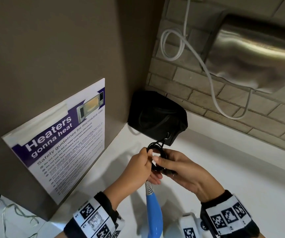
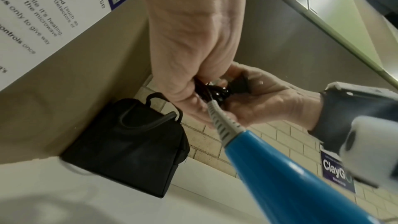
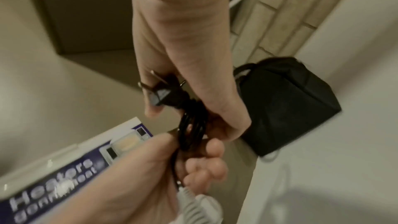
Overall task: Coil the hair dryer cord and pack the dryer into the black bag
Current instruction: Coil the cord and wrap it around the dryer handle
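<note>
The black cord [image 1: 157, 152] is gathered into a small coil between my two hands, above the white counter. My left hand [image 1: 142, 164] grips one side of the coil [image 3: 191, 130]. My right hand [image 1: 174, 166] holds the other side and the black plug [image 3: 163, 94], whose metal pins stick out past the fingers. The blue hair dryer handle [image 1: 153, 215] hangs below the hands from its grey ribbed strain relief [image 2: 224, 125]. The black bag [image 1: 157, 117] stands in the counter corner just beyond the hands, and its top looks closed.
A brown panel with a microwave safety poster [image 1: 64, 138] rises at the left. A brick wall carries a white cable [image 1: 198, 60] and a steel wall dryer [image 1: 261, 54] at the upper right. The white counter [image 1: 232, 169] runs right of the bag.
</note>
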Motion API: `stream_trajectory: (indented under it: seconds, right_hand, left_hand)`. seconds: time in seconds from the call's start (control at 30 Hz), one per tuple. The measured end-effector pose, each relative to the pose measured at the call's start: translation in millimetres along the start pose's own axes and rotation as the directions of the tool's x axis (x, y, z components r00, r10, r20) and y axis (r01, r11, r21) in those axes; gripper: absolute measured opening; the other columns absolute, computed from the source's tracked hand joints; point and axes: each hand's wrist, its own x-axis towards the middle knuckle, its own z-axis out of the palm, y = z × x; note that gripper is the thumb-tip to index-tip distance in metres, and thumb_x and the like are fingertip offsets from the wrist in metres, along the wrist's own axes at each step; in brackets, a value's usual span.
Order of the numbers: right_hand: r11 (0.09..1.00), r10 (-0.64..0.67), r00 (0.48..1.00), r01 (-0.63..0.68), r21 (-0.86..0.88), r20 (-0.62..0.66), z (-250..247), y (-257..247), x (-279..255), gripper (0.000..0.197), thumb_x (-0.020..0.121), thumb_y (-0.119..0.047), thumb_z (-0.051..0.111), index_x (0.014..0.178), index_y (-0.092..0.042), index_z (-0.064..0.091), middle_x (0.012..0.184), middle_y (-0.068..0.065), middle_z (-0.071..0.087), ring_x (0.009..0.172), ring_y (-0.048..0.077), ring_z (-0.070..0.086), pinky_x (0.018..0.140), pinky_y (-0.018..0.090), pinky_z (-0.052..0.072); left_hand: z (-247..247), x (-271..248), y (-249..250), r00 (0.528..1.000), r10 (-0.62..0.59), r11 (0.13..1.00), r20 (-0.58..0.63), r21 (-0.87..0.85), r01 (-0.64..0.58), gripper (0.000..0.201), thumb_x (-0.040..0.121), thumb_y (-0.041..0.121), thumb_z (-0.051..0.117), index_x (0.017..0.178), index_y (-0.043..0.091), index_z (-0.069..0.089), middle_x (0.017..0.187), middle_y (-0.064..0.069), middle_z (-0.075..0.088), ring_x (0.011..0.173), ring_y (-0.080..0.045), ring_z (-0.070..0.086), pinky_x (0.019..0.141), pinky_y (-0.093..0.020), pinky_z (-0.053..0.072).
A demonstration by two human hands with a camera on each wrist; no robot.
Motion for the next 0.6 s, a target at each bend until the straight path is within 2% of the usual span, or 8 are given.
stream_trajectory:
  seconds: [0.03,0.1,0.17,0.23,0.3,0.4,0.5,0.6]
  right_hand:
    - [0.992,-0.013,1.000,0.011,-0.127,-0.014,0.0,1.2,-0.2,0.027,0.090,-0.009,0.060,0.116,-0.002,0.058,0.069,0.004,0.054,0.064,0.016,0.049,0.061,0.022,0.040]
    - [0.937,-0.043,0.996,0.013,-0.349,-0.079,-1.7,0.4,-1.6,0.032,0.089,0.002,0.054,0.115,-0.015,0.060,0.080,-0.001,0.061,0.072,0.013,0.055,0.055,0.012,0.040]
    - [0.907,-0.048,0.997,0.015,-0.422,-0.068,-6.5,-1.5,-5.3,0.043,0.090,0.006,0.051,0.115,-0.028,0.061,0.099,-0.007,0.070,0.089,0.008,0.065,0.068,0.012,0.049]
    - [0.914,-0.031,0.998,0.005,-0.406,-0.058,-13.4,-4.4,-10.1,0.042,0.091,0.008,0.049,0.117,-0.023,0.062,0.110,-0.004,0.071,0.100,0.008,0.067,0.075,0.018,0.052]
    - [0.922,-0.037,0.989,-0.022,-0.387,-0.143,-23.2,-9.0,-14.4,0.034,0.092,0.006,0.047,0.116,-0.011,0.064,0.111,0.004,0.071,0.099,0.013,0.069,0.068,0.019,0.053]
    - [0.873,-0.083,0.940,-0.092,-0.480,-0.332,-46.8,-8.6,-17.4,0.032,0.095,0.004,0.043,0.111,-0.008,0.067,0.102,0.006,0.073,0.086,0.011,0.072,0.056,0.017,0.051]
    - [0.740,-0.117,0.902,-0.200,-0.642,-0.416,-67.4,2.6,-16.9,0.033,0.094,0.003,0.043,0.103,-0.014,0.071,0.092,0.001,0.074,0.077,0.008,0.072,0.055,0.018,0.052]
    - [0.425,-0.198,0.917,-0.239,-0.873,-0.347,-73.3,18.2,-14.3,0.031,0.091,-0.001,0.048,0.102,-0.017,0.072,0.086,-0.006,0.073,0.078,0.010,0.069,0.067,0.018,0.050]
  left_hand:
    - [0.7,-0.2,-0.4,1.000,0.006,1.000,-0.024,0.003,-0.006,0.029,0.104,0.027,0.026,0.088,0.010,0.043,0.073,-0.011,0.065,0.059,-0.014,0.072,0.050,-0.019,0.054]
    - [1.2,3.5,-7.0,0.997,0.013,1.000,-0.071,-0.011,-0.014,0.028,0.103,0.028,0.030,0.092,0.007,0.046,0.089,-0.011,0.066,0.076,-0.019,0.074,0.070,-0.031,0.060]
    - [-1.8,7.9,-16.0,0.994,-0.010,0.999,-0.107,-0.038,0.005,0.031,0.102,0.029,0.031,0.101,0.004,0.049,0.102,-0.011,0.067,0.087,-0.023,0.071,0.082,-0.038,0.058]
    - [-5.4,11.7,-24.4,0.990,-0.048,0.996,-0.133,-0.078,0.037,0.030,0.102,0.029,0.032,0.106,0.006,0.050,0.109,-0.009,0.067,0.093,-0.022,0.070,0.088,-0.039,0.056]
    - [-7.4,12.9,-30.2,0.985,-0.087,0.987,-0.148,-0.146,0.065,0.029,0.102,0.031,0.032,0.108,0.009,0.051,0.111,-0.009,0.068,0.097,-0.024,0.069,0.092,-0.043,0.054]
    - [-7.8,13.3,-31.6,0.985,-0.119,0.944,-0.122,-0.322,0.074,0.033,0.102,0.035,0.030,0.112,0.011,0.049,0.110,-0.011,0.071,0.094,-0.024,0.072,0.096,-0.039,0.051]
    - [-9.8,10.5,-22.0,0.989,-0.130,0.860,-0.075,-0.505,0.074,0.031,0.103,0.031,0.027,0.113,0.009,0.047,0.112,-0.014,0.070,0.091,-0.027,0.073,0.094,-0.030,0.051]
    - [-9.9,9.5,-15.8,0.992,-0.117,0.808,-0.052,-0.586,0.065,0.032,0.104,0.030,0.027,0.117,0.006,0.044,0.109,-0.018,0.070,0.091,-0.030,0.073,0.086,-0.027,0.055]
